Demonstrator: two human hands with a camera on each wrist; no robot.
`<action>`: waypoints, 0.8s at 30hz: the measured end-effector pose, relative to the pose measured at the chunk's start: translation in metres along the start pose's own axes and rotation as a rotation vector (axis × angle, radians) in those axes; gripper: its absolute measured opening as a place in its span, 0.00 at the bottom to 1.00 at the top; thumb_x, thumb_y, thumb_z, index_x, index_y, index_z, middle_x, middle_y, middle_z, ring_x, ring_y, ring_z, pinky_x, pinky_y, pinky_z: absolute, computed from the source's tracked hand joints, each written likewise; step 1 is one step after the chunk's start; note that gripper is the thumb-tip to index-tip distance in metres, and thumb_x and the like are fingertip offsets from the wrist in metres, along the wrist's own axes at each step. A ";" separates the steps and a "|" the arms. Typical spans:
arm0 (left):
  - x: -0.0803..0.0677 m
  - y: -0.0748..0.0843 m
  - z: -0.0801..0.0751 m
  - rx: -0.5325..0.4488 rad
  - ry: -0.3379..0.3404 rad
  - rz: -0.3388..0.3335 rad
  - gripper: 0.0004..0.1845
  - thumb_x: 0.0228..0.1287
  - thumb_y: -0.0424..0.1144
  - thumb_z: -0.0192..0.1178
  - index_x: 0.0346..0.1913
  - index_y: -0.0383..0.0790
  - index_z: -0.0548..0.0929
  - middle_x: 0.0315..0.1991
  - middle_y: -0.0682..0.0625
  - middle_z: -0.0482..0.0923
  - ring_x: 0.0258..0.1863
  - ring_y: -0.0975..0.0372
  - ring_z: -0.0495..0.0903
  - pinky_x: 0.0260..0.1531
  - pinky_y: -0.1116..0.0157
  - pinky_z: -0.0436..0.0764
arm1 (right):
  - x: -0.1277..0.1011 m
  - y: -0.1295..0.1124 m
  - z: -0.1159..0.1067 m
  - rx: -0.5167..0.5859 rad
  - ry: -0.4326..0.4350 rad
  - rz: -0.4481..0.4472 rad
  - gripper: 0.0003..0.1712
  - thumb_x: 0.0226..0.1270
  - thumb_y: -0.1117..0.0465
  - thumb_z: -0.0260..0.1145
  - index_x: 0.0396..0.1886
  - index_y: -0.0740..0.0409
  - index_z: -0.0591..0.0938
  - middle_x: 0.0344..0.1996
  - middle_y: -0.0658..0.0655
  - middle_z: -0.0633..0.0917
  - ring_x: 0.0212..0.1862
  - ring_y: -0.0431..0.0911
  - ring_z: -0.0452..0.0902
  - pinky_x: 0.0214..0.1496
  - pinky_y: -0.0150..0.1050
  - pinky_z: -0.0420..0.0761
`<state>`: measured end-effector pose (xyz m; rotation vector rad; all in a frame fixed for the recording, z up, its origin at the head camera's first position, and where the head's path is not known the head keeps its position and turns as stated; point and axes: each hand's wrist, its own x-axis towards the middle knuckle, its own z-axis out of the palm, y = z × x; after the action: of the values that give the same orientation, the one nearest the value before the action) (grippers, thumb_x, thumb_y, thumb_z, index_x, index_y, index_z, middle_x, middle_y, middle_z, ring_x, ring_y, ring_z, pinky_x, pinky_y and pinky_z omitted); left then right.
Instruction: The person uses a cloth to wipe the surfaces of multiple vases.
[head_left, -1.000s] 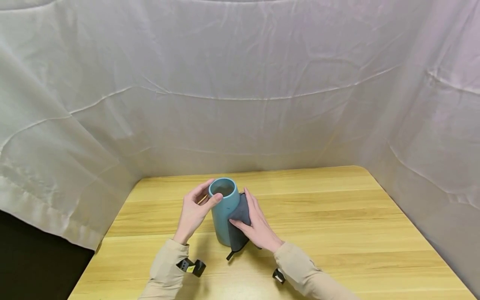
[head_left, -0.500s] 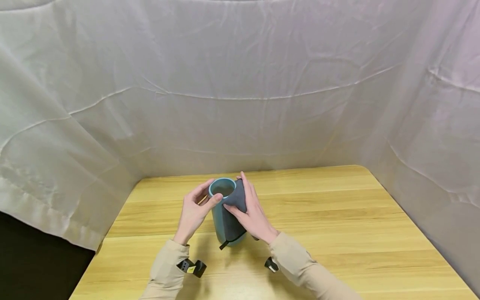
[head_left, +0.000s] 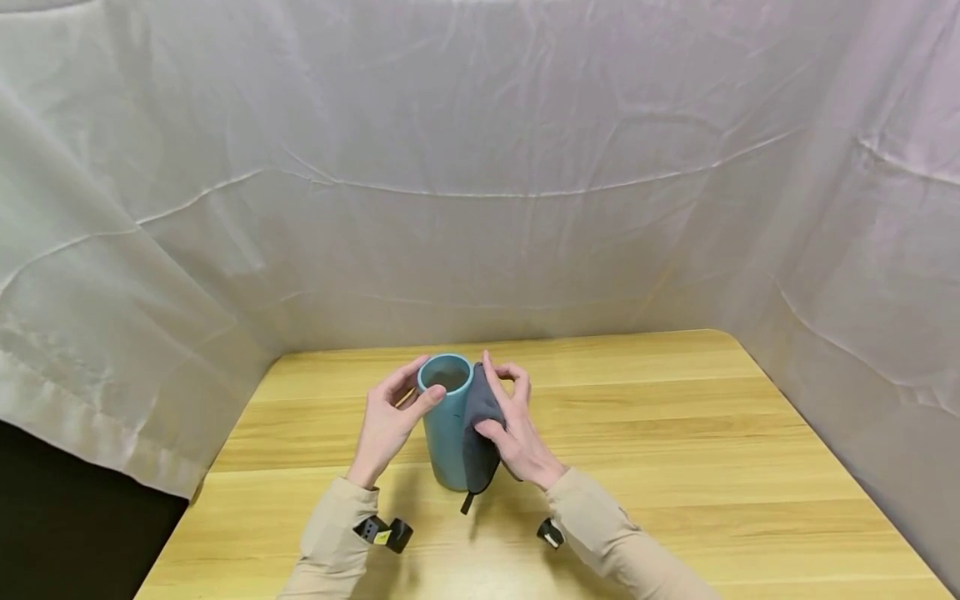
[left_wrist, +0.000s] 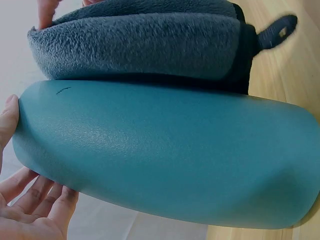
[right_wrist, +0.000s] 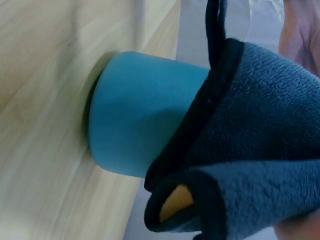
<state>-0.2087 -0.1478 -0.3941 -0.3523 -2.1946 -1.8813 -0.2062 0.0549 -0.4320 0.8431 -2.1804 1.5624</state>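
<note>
In the head view, a teal cylindrical vase (head_left: 447,433) is standing upright on the wooden counter (head_left: 675,442), the left hand (head_left: 390,421) curling thumb and fingers round its rim while the right hand (head_left: 510,425) is pinching a folded grey fleece cloth (head_left: 478,437) against its side; a sideways push while the rim grip is light could be tipping the tall vase over. In the left wrist view, the cloth (left_wrist: 145,40) is lying along the vase wall (left_wrist: 165,155), with the left fingers (left_wrist: 30,200) loosely bent at the rim end. In the right wrist view, the cloth (right_wrist: 250,165) is bunching in folds over the vase (right_wrist: 140,115), its dangling loop (right_wrist: 215,30) possibly snagging.

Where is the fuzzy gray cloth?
In the head view, the gray cloth is pressed against the blue cup's right side by the right hand.
</note>
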 end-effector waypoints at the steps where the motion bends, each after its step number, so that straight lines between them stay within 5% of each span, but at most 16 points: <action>1: 0.000 0.000 0.000 -0.001 -0.001 0.001 0.27 0.62 0.31 0.69 0.65 0.39 0.79 0.59 0.40 0.82 0.60 0.52 0.82 0.65 0.62 0.78 | 0.000 0.000 0.000 -0.013 0.017 -0.008 0.47 0.61 0.56 0.53 0.82 0.54 0.52 0.57 0.65 0.58 0.61 0.56 0.56 0.60 0.52 0.62; 6: -0.001 -0.001 0.002 -0.010 -0.004 -0.011 0.28 0.62 0.32 0.70 0.66 0.39 0.78 0.60 0.40 0.82 0.60 0.54 0.82 0.63 0.68 0.78 | -0.003 0.003 -0.003 -0.001 0.056 -0.018 0.46 0.61 0.63 0.58 0.81 0.57 0.56 0.52 0.63 0.66 0.52 0.48 0.63 0.55 0.39 0.66; 14: -0.002 0.000 0.000 0.004 -0.002 -0.023 0.28 0.62 0.34 0.70 0.67 0.41 0.78 0.62 0.44 0.81 0.61 0.58 0.81 0.65 0.67 0.77 | -0.014 -0.003 -0.011 0.075 0.076 0.047 0.33 0.64 0.57 0.67 0.67 0.57 0.68 0.59 0.61 0.73 0.56 0.52 0.67 0.62 0.44 0.69; 24: -0.001 0.000 -0.005 0.000 0.004 -0.018 0.28 0.62 0.32 0.70 0.66 0.40 0.78 0.62 0.43 0.81 0.58 0.67 0.81 0.63 0.72 0.77 | -0.016 -0.006 -0.024 0.260 0.010 0.080 0.20 0.75 0.68 0.55 0.63 0.69 0.75 0.58 0.71 0.76 0.55 0.38 0.73 0.58 0.30 0.80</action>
<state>-0.2075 -0.1525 -0.3941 -0.3295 -2.2030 -1.8892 -0.1915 0.0801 -0.4286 0.8270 -2.0555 1.9149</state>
